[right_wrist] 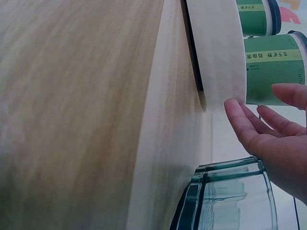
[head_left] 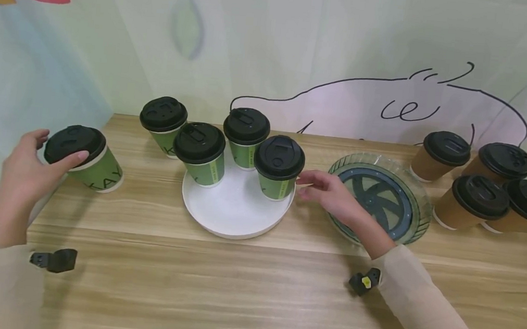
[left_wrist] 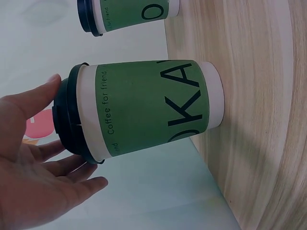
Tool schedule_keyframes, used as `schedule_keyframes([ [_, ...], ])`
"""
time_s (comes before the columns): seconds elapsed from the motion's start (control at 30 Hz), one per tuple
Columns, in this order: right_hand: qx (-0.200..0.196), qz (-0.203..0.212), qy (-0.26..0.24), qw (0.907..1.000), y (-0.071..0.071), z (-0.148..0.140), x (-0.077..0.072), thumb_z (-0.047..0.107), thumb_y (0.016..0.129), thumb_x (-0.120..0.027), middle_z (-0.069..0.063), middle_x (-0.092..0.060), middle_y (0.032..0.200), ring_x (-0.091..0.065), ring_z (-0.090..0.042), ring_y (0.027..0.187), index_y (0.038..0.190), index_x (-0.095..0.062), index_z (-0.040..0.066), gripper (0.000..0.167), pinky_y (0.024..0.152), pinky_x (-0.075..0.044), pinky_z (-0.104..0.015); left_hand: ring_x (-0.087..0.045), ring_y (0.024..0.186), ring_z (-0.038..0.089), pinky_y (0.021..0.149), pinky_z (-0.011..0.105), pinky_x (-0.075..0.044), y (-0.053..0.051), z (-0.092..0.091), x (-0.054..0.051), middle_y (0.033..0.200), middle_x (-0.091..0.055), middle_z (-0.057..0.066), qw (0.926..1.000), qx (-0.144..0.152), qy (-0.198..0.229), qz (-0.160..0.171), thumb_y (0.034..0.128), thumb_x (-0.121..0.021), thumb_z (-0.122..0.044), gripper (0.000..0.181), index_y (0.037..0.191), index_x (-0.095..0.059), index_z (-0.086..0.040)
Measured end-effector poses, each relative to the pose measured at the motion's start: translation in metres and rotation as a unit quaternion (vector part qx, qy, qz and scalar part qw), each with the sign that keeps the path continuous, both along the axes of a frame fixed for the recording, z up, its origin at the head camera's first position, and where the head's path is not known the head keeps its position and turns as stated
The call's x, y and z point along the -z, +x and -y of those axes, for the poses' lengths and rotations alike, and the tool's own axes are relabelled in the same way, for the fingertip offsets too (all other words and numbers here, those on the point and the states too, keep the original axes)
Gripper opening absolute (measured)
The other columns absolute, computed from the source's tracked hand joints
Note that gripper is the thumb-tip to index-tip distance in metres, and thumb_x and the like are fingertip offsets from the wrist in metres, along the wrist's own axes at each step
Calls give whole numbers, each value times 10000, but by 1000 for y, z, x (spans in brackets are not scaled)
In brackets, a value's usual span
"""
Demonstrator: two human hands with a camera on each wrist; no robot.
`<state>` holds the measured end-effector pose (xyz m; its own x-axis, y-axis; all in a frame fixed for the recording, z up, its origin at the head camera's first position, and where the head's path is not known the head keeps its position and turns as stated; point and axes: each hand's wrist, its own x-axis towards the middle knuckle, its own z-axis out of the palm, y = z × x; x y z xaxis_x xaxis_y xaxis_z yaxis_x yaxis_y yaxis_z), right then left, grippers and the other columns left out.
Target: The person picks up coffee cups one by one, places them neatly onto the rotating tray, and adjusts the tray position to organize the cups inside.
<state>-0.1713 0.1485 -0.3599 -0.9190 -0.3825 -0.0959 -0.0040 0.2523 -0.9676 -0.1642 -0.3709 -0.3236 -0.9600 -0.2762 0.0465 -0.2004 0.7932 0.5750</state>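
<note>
At the left, my left hand (head_left: 27, 175) holds a green paper coffee cup (head_left: 98, 171) by its black lid (left_wrist: 67, 115), thumb on one side and fingers on the other. The cup's base is at the tabletop; whether it touches is hard to tell. Three similar green cups stand on a white round stand (head_left: 235, 219) in the middle. My right hand (head_left: 336, 194) is at the stand's right edge, fingers loosely extended beside the nearest green cup (head_left: 276, 184). In the right wrist view, that cup (right_wrist: 273, 72) is just beyond the fingertips; contact is unclear.
Another green cup (head_left: 164, 137) stands on the wooden table (head_left: 196, 289), left of the stand. A ribbed clear dish (head_left: 420, 220) lies below my right forearm. Several brown lidded cups (head_left: 457, 210) cluster at the right. Printed cloth (head_left: 279, 40) hangs behind.
</note>
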Motion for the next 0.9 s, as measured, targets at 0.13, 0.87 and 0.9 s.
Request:
schedule_keyframes([
  [0.13,10,13,5,10000,0,0,0,29,910,-518,-226,-519,1226,-553,-338,1044,1253,-470,-66,359,877,-465,-416,-100,1332,423,969,644,-185,-12,17,18,1506,-64,178,9999,-61,6,-116,820,-544,-567,941,1479,-27,-138],
  [0.87,14,-9,112,9999,-1,0,1,33,913,-515,-219,-525,1217,-558,-329,1040,1250,-478,-56,351,871,-471,-408,-105,1335,406,953,641,-219,-18,16,19,1513,-58,149,9998,-176,-32,-97,816,-517,-593,923,1479,-16,-190],
  [0.9,10,-16,116,9999,-1,0,1,34,912,-516,-218,-526,1216,-558,-332,1039,1250,-479,-56,352,869,-472,-409,-94,1334,415,967,637,-202,-15,14,16,1511,-52,157,9999,-121,5,-97,820,-521,-582,923,1479,-17,-178],
])
